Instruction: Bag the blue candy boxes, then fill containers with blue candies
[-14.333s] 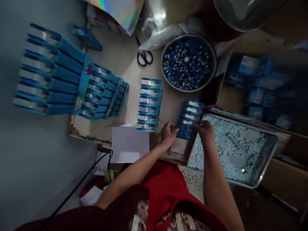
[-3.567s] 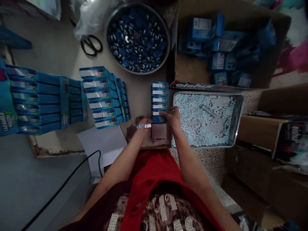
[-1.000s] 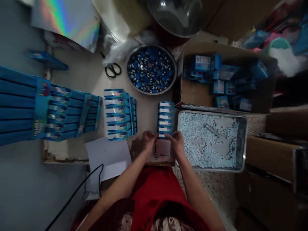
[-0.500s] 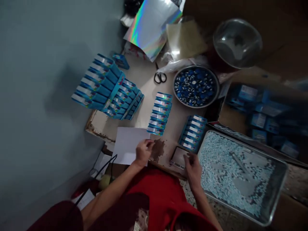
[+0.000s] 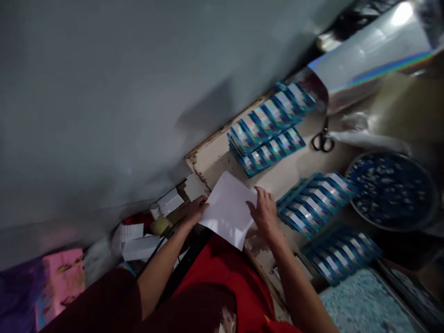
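Note:
A blank white sheet of paper is held between both hands above the near edge of the table. My left hand pinches its left edge, fingers closed. On the opposite side, my right hand grips the right edge with thumb on top. Just beyond the paper stand stacked rows of blue small boxes with shiny white strips. Another row of blue boxes lies to the right of my right hand. A flat panel partly hidden by my right forearm rests on the table.
Black-handled scissors lie farther back, near a round metal bowl of blue and white pieces. A tray of pale blue bits is at lower right. Holographic sheets sit at the back; a wall rises on the left.
The view has swung left. My right hand has left the flat panel near the tray and now holds the paper. My left hand has taken the paper's left edge; the sheet is lifted off the table.

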A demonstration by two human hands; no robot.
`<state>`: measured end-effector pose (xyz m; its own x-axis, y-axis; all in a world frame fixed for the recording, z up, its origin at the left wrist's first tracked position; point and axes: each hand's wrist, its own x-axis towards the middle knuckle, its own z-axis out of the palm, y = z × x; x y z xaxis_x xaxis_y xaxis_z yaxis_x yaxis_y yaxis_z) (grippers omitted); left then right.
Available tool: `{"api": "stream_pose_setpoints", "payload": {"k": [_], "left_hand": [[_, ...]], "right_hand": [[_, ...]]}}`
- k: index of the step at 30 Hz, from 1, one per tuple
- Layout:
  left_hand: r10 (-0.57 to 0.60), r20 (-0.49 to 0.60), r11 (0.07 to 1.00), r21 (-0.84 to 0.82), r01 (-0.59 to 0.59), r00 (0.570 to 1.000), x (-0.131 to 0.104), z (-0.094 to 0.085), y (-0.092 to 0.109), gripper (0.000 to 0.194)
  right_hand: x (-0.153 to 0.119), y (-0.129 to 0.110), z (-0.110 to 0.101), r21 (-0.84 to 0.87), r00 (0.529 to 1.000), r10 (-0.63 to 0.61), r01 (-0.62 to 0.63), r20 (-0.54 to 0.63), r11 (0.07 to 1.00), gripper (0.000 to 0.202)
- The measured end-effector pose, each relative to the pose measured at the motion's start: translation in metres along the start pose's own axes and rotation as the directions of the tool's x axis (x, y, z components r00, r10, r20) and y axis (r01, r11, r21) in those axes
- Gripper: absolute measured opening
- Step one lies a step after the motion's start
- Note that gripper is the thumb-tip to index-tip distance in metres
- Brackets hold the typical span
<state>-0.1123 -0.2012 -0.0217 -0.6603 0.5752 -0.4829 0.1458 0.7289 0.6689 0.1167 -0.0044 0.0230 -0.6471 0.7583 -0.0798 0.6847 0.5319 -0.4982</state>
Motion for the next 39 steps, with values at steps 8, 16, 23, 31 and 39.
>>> {"api": "stream_pose_setpoints", "payload": {"k": [8,16,23,31,39], "left_hand": [[0.005,-0.454,0.953,-0.267,-0.141,0.891,0.013,-0.069,-0.005,0.011],[0.015,-0.342,0.809,-0.548,-0.212,0.939,0.059,-0.089,0.041,0.03],[0.24,-0.238,0.749,-0.571,-0.335,0.941,0.067,-0.093,0.063,0.023],[0.335,-0.435,0.833,-0.278,-0.479,0.836,0.072,-0.106,0.019,0.012],[0.16,-0.433,0.915,-0.273,-0.298,0.887,0.086,-0.099,-0.04,0.008]], "right_hand": [[-0.009,-0.051,-0.025,-0.029,0.943,-0.301,0.3,-0.139,0.953,0.026],[-0.031,-0.093,-0.071,-0.161,0.887,-0.459,0.459,0.038,0.874,0.021],[-0.077,-0.061,-0.026,-0.131,0.929,-0.336,0.356,0.157,0.925,0.014],[-0.079,-0.063,0.036,-0.017,0.922,-0.083,0.096,0.379,0.995,0.078],[-0.088,-0.005,0.066,-0.14,0.906,0.163,-0.116,0.391,0.983,0.035]]}}
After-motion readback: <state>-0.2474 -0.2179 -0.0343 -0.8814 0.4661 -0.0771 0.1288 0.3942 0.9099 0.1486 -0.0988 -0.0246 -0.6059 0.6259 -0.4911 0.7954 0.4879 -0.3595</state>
